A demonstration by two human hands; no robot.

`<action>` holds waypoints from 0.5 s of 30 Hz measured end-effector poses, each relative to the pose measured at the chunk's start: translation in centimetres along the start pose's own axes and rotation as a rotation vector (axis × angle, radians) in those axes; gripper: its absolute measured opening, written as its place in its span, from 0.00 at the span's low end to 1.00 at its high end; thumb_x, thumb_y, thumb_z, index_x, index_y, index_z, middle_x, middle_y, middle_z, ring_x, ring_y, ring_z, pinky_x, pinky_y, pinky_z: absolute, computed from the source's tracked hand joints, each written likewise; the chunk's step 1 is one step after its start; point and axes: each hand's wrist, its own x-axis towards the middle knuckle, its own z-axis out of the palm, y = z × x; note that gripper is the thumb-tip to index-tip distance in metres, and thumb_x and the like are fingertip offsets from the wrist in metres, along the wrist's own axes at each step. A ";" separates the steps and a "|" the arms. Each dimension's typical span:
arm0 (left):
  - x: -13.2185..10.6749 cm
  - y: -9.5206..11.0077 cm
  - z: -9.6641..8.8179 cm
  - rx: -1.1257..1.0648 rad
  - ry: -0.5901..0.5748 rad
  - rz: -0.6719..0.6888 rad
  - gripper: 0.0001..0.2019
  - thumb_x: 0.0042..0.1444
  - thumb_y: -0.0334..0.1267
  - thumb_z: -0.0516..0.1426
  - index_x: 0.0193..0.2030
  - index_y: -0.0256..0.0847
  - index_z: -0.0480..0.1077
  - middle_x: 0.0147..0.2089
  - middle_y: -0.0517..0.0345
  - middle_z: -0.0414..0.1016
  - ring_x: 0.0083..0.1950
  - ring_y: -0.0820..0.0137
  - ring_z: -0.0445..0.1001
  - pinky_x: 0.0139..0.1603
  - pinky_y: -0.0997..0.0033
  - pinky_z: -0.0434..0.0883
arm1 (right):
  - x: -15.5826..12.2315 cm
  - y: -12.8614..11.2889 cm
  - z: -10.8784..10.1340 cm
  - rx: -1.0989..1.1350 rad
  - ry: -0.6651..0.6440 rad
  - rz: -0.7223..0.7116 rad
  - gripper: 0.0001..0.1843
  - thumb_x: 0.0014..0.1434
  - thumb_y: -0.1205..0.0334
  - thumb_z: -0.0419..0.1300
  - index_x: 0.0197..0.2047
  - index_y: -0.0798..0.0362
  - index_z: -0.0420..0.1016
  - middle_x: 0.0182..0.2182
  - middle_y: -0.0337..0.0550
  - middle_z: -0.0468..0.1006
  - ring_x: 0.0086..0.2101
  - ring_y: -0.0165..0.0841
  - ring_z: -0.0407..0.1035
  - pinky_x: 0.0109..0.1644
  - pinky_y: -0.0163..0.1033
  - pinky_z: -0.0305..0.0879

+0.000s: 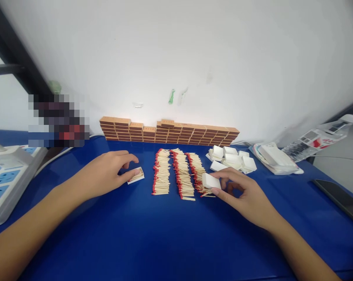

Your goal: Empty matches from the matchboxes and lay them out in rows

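Observation:
Three rows of red-tipped matches (178,173) lie on the blue table (153,234). My left hand (107,171) rests beside a small white tray filled with matches (136,175), its thumb and fingers touching the tray's edge. My right hand (243,193) pinches an empty white matchbox tray (211,181) at the right end of the match rows, over a few loose matches. A heap of empty white trays (232,158) lies just behind that hand.
Stacked brown matchbox sleeves (167,132) line the white wall. A white power strip (6,175) sits at the far left. Plastic packets (274,158) lie to the right, and a dark phone (340,199) is near the right edge.

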 end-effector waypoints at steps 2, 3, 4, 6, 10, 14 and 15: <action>0.1 0.0 0.2 0.000 -0.011 0.006 0.24 0.70 0.61 0.52 0.55 0.47 0.79 0.41 0.54 0.78 0.38 0.63 0.76 0.39 0.63 0.68 | -0.1 0.2 -0.1 0.018 0.014 0.016 0.16 0.68 0.48 0.68 0.55 0.43 0.81 0.47 0.45 0.80 0.31 0.33 0.70 0.33 0.42 0.71; 0.1 -0.1 0.2 0.001 -0.013 0.010 0.24 0.71 0.60 0.52 0.56 0.47 0.79 0.41 0.54 0.78 0.38 0.63 0.76 0.39 0.64 0.68 | -0.2 0.3 -0.1 0.028 0.020 0.016 0.16 0.68 0.48 0.68 0.56 0.43 0.81 0.47 0.45 0.80 0.32 0.34 0.71 0.33 0.42 0.71; 0.1 -0.1 0.3 0.001 -0.015 0.015 0.23 0.71 0.60 0.52 0.56 0.47 0.79 0.41 0.54 0.78 0.38 0.63 0.76 0.39 0.64 0.68 | -0.2 0.4 -0.1 0.036 0.022 0.014 0.17 0.68 0.48 0.68 0.56 0.43 0.81 0.47 0.45 0.80 0.33 0.35 0.72 0.33 0.42 0.72; 0.1 -0.1 0.2 0.002 -0.014 0.018 0.24 0.71 0.60 0.52 0.56 0.47 0.79 0.42 0.54 0.78 0.39 0.63 0.76 0.39 0.64 0.68 | -0.2 0.5 -0.2 0.032 0.014 0.010 0.17 0.69 0.48 0.68 0.57 0.43 0.81 0.47 0.46 0.79 0.34 0.36 0.73 0.34 0.42 0.72; 0.0 -0.1 0.1 0.002 -0.008 0.018 0.26 0.71 0.62 0.52 0.55 0.46 0.79 0.41 0.53 0.78 0.38 0.63 0.76 0.38 0.64 0.69 | 0.0 0.6 -0.4 -0.027 0.014 0.012 0.18 0.69 0.47 0.66 0.57 0.44 0.81 0.44 0.46 0.79 0.34 0.36 0.73 0.36 0.44 0.73; 0.0 -0.1 0.1 -0.003 0.002 0.023 0.25 0.70 0.61 0.52 0.56 0.46 0.80 0.42 0.53 0.79 0.38 0.63 0.77 0.38 0.64 0.69 | 0.1 0.6 -1.1 -0.041 0.143 0.035 0.18 0.68 0.44 0.66 0.54 0.45 0.81 0.40 0.45 0.77 0.36 0.39 0.72 0.37 0.44 0.73; 0.0 -0.2 0.1 -0.003 0.005 0.021 0.25 0.70 0.60 0.53 0.56 0.46 0.80 0.42 0.53 0.79 0.38 0.63 0.77 0.38 0.63 0.69 | 0.0 0.7 -1.5 -0.040 0.165 0.048 0.19 0.68 0.43 0.66 0.54 0.45 0.81 0.40 0.45 0.77 0.36 0.39 0.72 0.37 0.43 0.73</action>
